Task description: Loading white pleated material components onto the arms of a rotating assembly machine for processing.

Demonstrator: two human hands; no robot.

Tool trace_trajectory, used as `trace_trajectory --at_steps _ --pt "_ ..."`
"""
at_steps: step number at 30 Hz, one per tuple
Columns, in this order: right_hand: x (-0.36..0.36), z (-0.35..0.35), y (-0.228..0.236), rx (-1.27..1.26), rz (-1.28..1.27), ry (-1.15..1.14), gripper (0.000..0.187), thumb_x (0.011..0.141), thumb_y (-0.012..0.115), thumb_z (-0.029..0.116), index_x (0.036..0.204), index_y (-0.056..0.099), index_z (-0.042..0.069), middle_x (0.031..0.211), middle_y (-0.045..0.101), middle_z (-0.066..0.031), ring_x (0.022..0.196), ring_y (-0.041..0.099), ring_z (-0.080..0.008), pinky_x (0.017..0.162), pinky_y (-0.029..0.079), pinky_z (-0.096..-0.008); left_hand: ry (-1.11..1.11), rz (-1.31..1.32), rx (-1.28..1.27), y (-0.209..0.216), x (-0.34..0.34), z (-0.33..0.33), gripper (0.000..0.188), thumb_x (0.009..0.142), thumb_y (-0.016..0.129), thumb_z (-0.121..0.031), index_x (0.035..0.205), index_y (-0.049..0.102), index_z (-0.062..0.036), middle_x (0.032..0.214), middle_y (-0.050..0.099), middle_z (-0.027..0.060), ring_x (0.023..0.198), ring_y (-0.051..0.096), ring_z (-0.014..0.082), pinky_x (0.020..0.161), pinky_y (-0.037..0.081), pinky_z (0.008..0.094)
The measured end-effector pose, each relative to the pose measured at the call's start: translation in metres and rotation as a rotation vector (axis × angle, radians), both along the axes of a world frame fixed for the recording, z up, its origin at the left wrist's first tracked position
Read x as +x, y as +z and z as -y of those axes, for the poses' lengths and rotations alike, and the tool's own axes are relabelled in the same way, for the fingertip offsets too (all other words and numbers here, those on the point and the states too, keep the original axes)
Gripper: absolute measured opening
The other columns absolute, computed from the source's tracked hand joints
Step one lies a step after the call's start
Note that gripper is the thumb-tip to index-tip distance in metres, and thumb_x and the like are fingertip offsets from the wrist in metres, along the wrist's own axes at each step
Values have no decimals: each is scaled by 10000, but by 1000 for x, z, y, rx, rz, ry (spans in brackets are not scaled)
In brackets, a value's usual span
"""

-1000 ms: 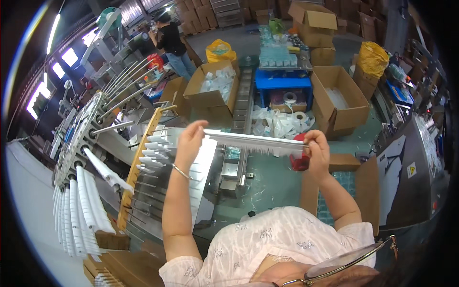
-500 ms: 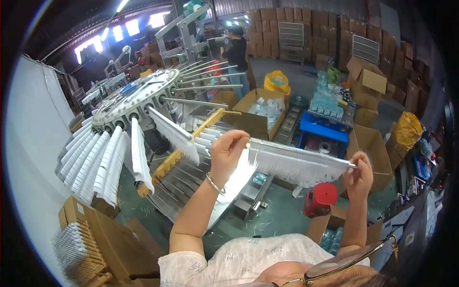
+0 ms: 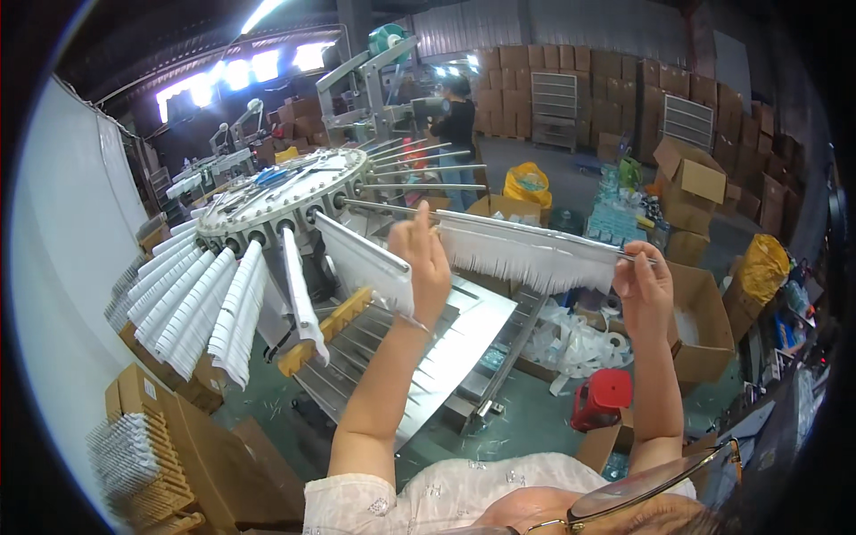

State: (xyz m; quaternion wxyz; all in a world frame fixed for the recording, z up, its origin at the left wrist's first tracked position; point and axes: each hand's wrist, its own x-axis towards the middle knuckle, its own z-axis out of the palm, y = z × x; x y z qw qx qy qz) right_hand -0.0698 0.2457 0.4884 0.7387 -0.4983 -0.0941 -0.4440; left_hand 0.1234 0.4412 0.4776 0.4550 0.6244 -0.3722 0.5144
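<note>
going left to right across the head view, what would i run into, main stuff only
White wall → yellow slotted bar → left hand → fringed white sheet → right hand → yellow sack by the right edge

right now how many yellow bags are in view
2: a yellow bag beyond the white fringed strip, another yellow bag at far right. A yellow patch back left is unclear; others may be hidden.

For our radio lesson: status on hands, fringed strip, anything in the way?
Right hand pinching rod end; left hand near other end, grip unclear. White fringed strip hanging between. No obstruction evident.
</note>
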Motion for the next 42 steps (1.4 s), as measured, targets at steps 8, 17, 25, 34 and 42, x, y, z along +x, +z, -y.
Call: trace_trajectory --at_steps 8,17,25,34,42 --pt "98 -64 3 -328 -105 -108 167 887 434 201 917 498 49 672 426 29 559 325 -29 507 264 -164 -169 99 306 -70 -79 -34 314 678 545 -9 983 563 -83 771 467 70 710 445 227 635 339 339" --pt "128 -77 -6 -135 91 -150 205 879 454 253 807 527 76 642 450 30 543 351 -33 478 270 -159 -212 -29 344 -98 -94 -96 250 657 576 3 882 586 -104 715 457 32 629 452 203 569 331 318" --pt "143 -77 -9 -11 262 38 281 882 435 298 705 464 83 577 357 22 494 304 -61 441 241 -197 -259 -131 381 -115 -89 -120 205 674 575 -31 866 577 -101 727 471 33 658 469 204 595 354 325" --pt "142 -78 -10 -85 262 -69 282 885 434 279 698 465 70 580 394 10 492 347 -66 451 294 -205 -340 -233 426 -144 -88 -144 175 673 575 -35 836 580 -97 719 486 35 653 482 213 597 375 322" --pt "131 -70 -5 -184 146 112 214 876 449 252 805 516 61 629 493 -15 546 444 -97 495 359 -225 -370 -465 536 -180 -90 -178 130 697 565 -77 824 591 -84 752 530 62 705 514 242 625 407 337"
